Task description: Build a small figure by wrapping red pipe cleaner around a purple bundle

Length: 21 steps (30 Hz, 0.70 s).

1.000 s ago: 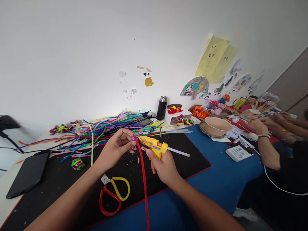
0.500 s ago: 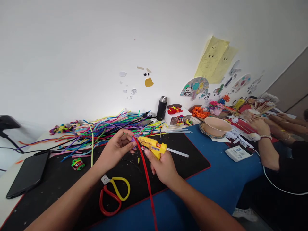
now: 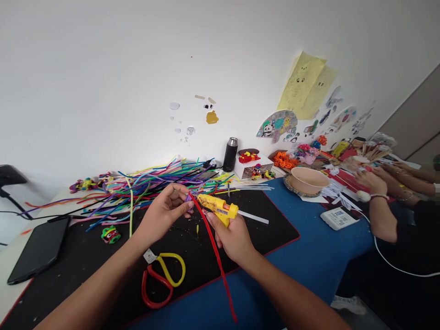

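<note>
Where hands (image 3: 163, 215) (image 3: 233, 238) meet, one glue gun (image 3: 218, 207) (yellow) tilts.

The left hand (image 3: 165, 213) curls over the top end of the pipe cleaner (image 3: 215, 250), and the purple bit pinched there is mostly hidden behind its fingers. The right hand (image 3: 232, 236) covers the grip of the glue gun (image 3: 216, 205), whose label is too small to read. The blades of the scissors (image 3: 163, 277) lie hidden under the left forearm. Both forearms are cut by the bottom edge. A black object (image 3: 10, 176) is cut off at the left edge. A co-worker's hand (image 3: 373, 183) shows at right, the body cut by the edge; what it handles is too small to tell.
</note>
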Each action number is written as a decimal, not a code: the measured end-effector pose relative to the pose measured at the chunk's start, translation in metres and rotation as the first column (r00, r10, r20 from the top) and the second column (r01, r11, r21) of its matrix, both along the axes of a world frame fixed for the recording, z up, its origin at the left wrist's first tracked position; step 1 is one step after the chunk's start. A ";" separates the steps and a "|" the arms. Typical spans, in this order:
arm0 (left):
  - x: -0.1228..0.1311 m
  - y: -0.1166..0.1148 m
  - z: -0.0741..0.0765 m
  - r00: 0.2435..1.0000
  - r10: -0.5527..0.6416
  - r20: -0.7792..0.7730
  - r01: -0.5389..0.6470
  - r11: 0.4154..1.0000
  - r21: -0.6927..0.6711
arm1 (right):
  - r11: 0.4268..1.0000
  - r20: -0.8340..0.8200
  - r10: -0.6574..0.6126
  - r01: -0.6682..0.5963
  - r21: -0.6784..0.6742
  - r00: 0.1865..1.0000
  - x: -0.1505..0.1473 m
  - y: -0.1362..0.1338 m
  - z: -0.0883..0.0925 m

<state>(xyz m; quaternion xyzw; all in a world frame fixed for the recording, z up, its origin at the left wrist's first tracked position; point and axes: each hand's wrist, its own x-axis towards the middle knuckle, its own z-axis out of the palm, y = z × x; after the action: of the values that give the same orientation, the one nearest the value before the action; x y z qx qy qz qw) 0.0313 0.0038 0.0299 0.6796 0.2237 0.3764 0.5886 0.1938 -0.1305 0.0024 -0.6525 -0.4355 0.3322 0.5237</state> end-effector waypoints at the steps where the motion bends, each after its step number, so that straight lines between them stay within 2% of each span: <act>1: 0.000 0.000 0.000 1.000 -0.003 0.001 0.003 1.000 -0.002 | 1.000 -0.004 -0.001 0.001 -0.004 1.000 0.000 0.000 0.000; 8: -0.001 0.001 0.003 1.000 0.003 0.008 -0.003 1.000 -0.001 | 1.000 0.034 0.018 -0.018 0.011 0.999 0.001 -0.001 0.002; 21: -0.001 0.000 0.004 1.000 0.016 0.001 -0.016 1.000 0.006 | 1.000 0.006 0.004 -0.004 -0.003 1.000 0.000 -0.003 0.006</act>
<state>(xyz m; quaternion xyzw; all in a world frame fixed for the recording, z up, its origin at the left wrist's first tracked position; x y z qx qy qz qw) 0.0305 0.0035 0.0341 0.6795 0.2277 0.3821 0.5835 0.1938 -0.1334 0.0083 -0.6535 -0.4378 0.3321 0.5206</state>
